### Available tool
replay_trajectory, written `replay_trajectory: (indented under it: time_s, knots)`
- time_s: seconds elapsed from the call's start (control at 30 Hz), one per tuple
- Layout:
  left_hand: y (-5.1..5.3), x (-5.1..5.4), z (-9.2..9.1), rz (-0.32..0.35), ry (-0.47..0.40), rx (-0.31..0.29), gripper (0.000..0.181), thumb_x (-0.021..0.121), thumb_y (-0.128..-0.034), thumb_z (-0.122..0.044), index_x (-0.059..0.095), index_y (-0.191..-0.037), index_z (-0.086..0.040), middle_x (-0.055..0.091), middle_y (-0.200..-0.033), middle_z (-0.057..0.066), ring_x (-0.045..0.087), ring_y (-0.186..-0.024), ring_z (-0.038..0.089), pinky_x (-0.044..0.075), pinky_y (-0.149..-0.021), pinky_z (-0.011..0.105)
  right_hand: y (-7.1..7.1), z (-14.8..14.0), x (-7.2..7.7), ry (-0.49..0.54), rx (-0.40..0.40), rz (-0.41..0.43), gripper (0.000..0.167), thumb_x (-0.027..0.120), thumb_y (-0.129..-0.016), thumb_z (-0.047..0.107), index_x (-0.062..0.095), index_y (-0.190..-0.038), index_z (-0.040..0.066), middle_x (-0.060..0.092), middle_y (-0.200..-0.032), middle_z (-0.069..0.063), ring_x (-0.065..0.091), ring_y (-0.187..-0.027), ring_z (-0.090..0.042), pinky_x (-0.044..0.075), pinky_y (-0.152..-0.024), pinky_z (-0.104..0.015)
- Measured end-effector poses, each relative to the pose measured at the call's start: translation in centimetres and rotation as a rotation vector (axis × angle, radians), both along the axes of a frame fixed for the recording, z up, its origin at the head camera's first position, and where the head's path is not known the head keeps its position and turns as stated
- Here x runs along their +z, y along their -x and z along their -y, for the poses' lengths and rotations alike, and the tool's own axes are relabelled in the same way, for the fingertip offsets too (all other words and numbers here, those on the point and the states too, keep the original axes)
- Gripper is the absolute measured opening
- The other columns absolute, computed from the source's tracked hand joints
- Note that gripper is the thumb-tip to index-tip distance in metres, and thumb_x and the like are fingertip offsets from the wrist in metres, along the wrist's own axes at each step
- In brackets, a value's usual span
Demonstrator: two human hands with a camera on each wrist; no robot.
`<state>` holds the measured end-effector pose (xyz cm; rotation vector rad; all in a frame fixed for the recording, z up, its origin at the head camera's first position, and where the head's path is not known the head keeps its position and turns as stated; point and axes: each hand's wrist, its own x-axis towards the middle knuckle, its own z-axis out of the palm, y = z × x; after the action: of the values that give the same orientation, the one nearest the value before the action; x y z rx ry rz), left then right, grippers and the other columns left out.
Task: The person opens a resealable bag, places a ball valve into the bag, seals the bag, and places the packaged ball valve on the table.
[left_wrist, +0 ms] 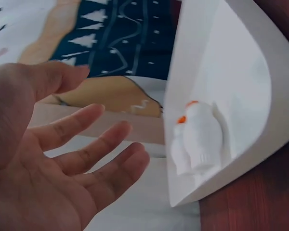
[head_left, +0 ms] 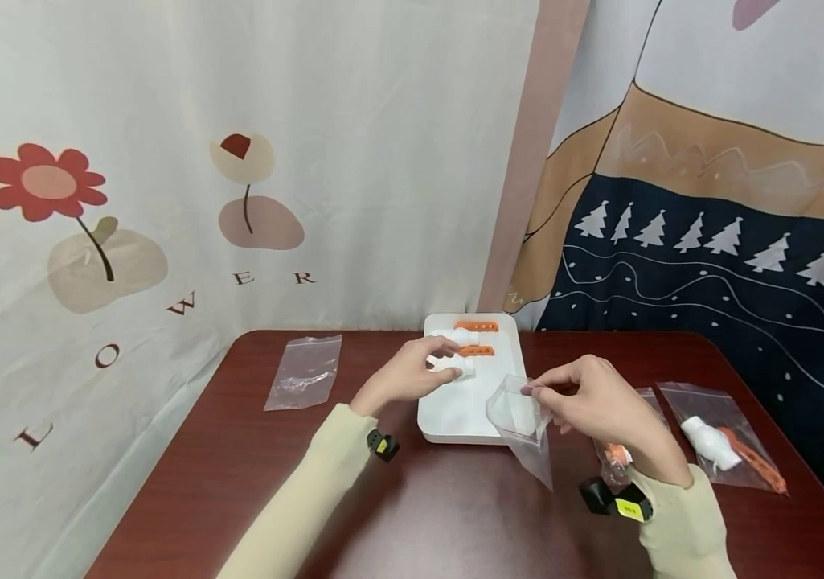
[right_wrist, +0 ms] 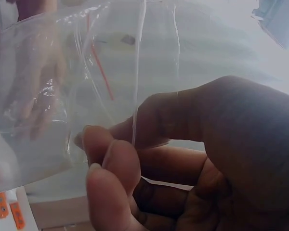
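My right hand (head_left: 592, 402) pinches the edge of a clear zip-lock bag (head_left: 530, 454) between thumb and fingers. The bag hangs limp over the tray's right front corner, and no contents show in it. My left hand (head_left: 412, 370) is above the left side of the white tray (head_left: 448, 422), fingers spread and loosely bent, holding nothing. Two white rounded pieces (left_wrist: 202, 139) lie in the tray, partly hidden by that hand in the head view. Beside them are two orange perforated strips (head_left: 480, 326).
An empty-looking clear bag (head_left: 303, 374) lies flat at the table's back left. On the right, another bag (head_left: 701, 398) contains a white piece (head_left: 710, 442) and an orange strip (head_left: 755, 460). A further bag (head_left: 610, 474) is partly covered by my right forearm. Printed curtains stand behind the table.
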<state>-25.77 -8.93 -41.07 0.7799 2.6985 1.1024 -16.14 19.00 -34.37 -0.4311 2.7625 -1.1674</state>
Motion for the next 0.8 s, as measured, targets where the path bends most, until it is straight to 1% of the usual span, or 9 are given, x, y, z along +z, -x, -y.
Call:
replay_trajectory:
  time_s: [0.1, 0.23, 0.3, 0.47, 0.5, 0.57, 0.67, 0.73, 0.8]
  knots:
    - [1.2, -0.4, -0.8, 0.017, 0.091, -0.016, 0.050, 0.070, -0.0960, -0.027, 0.058, -0.141, -0.009, 0.061, -0.143, 0.011, 0.056, -0.135, 0.030, 0.047, -0.111, 0.047, 0.0, -0.1, -0.1, 0.007, 0.005, 0.005, 0.021, 0.063, -0.095, 0.010, 0.081, -0.107, 0.009, 0.071, -0.074, -0.003, 0.065, -0.056, -0.015, 0.054, -0.054, -0.027]
    - [2.8, -1.3, -1.6, 0.015, 0.185, -0.019, 0.061, 0.073, -0.0940, -0.030, 0.053, -0.146, -0.007, 0.055, -0.150, 0.010, 0.051, -0.141, 0.027, 0.043, -0.116, 0.044, 0.1, -0.2, -0.1, 0.012, 0.013, 0.006, 0.021, 0.064, -0.096, 0.010, 0.081, -0.107, 0.009, 0.070, -0.073, -0.002, 0.064, -0.056, -0.015, 0.054, -0.053, -0.027]
    - [3.5, -1.8, -1.9, 0.015, 0.221, -0.026, 0.063, 0.074, -0.0927, -0.030, 0.053, -0.147, -0.006, 0.055, -0.150, 0.010, 0.051, -0.141, 0.026, 0.044, -0.115, 0.042, 0.1, -0.2, -0.1, 0.012, 0.016, 0.007, 0.020, 0.064, -0.096, 0.010, 0.081, -0.107, 0.010, 0.068, -0.070, -0.001, 0.063, -0.055, -0.016, 0.053, -0.052, -0.027]
    - [5.2, -2.9, -2.8, 0.002, 0.330, -0.060, 0.063, 0.078, -0.0891, -0.026, 0.056, -0.144, -0.007, 0.061, -0.143, 0.011, 0.057, -0.130, 0.027, 0.049, -0.108, 0.041, 0.1, -0.1, -0.1, 0.008, 0.021, 0.008, 0.019, 0.065, -0.096, 0.011, 0.081, -0.106, 0.010, 0.065, -0.065, -0.001, 0.062, -0.054, -0.018, 0.053, -0.051, -0.027]
    - [5.4, -3.0, -3.0, -0.001, 0.353, -0.066, 0.061, 0.079, -0.0886, -0.025, 0.058, -0.143, -0.007, 0.063, -0.141, 0.011, 0.058, -0.127, 0.027, 0.050, -0.106, 0.040, 0.1, -0.1, -0.1, 0.006, 0.019, 0.007, 0.019, 0.065, -0.096, 0.011, 0.081, -0.106, 0.010, 0.065, -0.064, 0.000, 0.062, -0.054, -0.018, 0.052, -0.051, -0.027]
    - [5.5, -3.0, -3.4, 0.000, 0.418, -0.064, 0.059, 0.078, -0.0897, -0.026, 0.058, -0.143, -0.010, 0.063, -0.139, 0.011, 0.058, -0.127, 0.027, 0.050, -0.106, 0.040, 0.1, 0.0, -0.1, 0.005, 0.017, 0.007, 0.019, 0.065, -0.095, 0.010, 0.081, -0.105, 0.010, 0.065, -0.064, 0.000, 0.062, -0.054, -0.018, 0.052, -0.051, -0.027]
    - [5.6, -2.9, -4.0, 0.002, 0.507, -0.046, 0.059, 0.077, -0.0915, -0.027, 0.057, -0.146, -0.013, 0.060, -0.141, 0.013, 0.059, -0.126, 0.026, 0.050, -0.105, 0.039, 0.1, 0.1, -0.1, 0.005, 0.013, 0.011, 0.019, 0.064, -0.095, 0.010, 0.081, -0.105, 0.010, 0.064, -0.063, 0.000, 0.062, -0.054, -0.018, 0.051, -0.051, -0.027]
    - [5.7, -2.8, -4.5, 0.013, 0.548, -0.030, 0.060, 0.077, -0.0921, -0.028, 0.056, -0.147, -0.014, 0.056, -0.144, 0.015, 0.061, -0.123, 0.026, 0.051, -0.104, 0.040, 0.1, 0.1, -0.1, 0.009, 0.016, 0.015, 0.019, 0.064, -0.095, 0.010, 0.081, -0.104, 0.009, 0.064, -0.063, 0.000, 0.062, -0.054, -0.019, 0.051, -0.051, -0.027]
    - [5.9, -2.9, -4.9, 0.005, 0.575, -0.019, 0.057, 0.077, -0.0918, -0.029, 0.059, -0.144, -0.015, 0.056, -0.143, 0.015, 0.061, -0.121, 0.025, 0.053, -0.101, 0.038, 0.1, 0.1, -0.2, 0.011, 0.019, 0.018, 0.019, 0.065, -0.095, 0.010, 0.081, -0.104, 0.009, 0.064, -0.064, 0.000, 0.061, -0.054, -0.017, 0.052, -0.051, -0.027]
